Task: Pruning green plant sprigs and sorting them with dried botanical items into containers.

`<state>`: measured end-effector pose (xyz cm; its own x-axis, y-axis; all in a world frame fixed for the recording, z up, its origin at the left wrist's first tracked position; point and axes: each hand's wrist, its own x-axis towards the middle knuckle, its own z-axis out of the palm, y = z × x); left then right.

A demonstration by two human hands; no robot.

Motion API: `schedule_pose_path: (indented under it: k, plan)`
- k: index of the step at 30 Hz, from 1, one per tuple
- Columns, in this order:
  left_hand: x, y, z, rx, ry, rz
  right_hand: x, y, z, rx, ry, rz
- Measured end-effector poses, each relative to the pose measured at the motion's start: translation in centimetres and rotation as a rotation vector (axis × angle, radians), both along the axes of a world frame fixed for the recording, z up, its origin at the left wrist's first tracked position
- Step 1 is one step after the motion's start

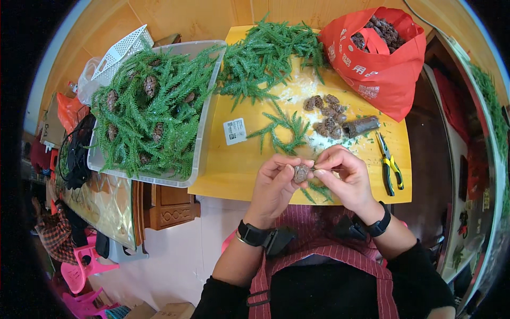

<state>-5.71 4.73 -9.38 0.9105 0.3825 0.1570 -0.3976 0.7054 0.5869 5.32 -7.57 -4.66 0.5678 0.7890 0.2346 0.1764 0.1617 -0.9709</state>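
Near the table's front edge, my left hand (276,181) pinches a small brown pine cone (301,173) between thumb and fingers. Close beside it on the right, my right hand (346,174) has thumb and fingertips closed on a thin strand at the cone; whether this is wire or stem I cannot tell. A green artificial pine sprig (320,191) shows just below both hands, partly hidden by them. Beyond my hands lies a sprig bent into a ring (284,133). Loose pine cones (332,114) and a dark brown roll (361,126) rest farther back.
Pliers (389,165) with yellow-black handles lie at the right. A red bag (374,66) of pine cones stands behind them. Green sprigs (265,56) cover the yellow board's (218,170) back. On the left, a clear plastic bin (206,117) holds greenery with cones. A white label card (235,131) lies nearby.
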Motion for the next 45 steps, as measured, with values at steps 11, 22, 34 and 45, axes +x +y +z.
schedule_pose_path:
  k: [11, 22, 34, 45]
  plan:
    - [0.00, -0.06, 0.06, -0.011, 0.048, 0.016, -0.01, 0.25, 0.93, -0.082, -0.203, -0.044]
    - [-0.28, 0.23, 0.01, -0.069, -0.034, -0.023, 0.45, 0.07, 0.75, -0.002, -0.158, 0.074]
    - [-0.20, 0.29, 0.01, -0.038, -0.005, -0.017, 0.84, 0.19, 0.74, 0.030, -0.275, 0.035]
    - [-0.18, 0.15, 0.40, 0.100, 0.124, 0.044, 0.77, 0.13, 1.04, -0.001, -0.350, 0.006]
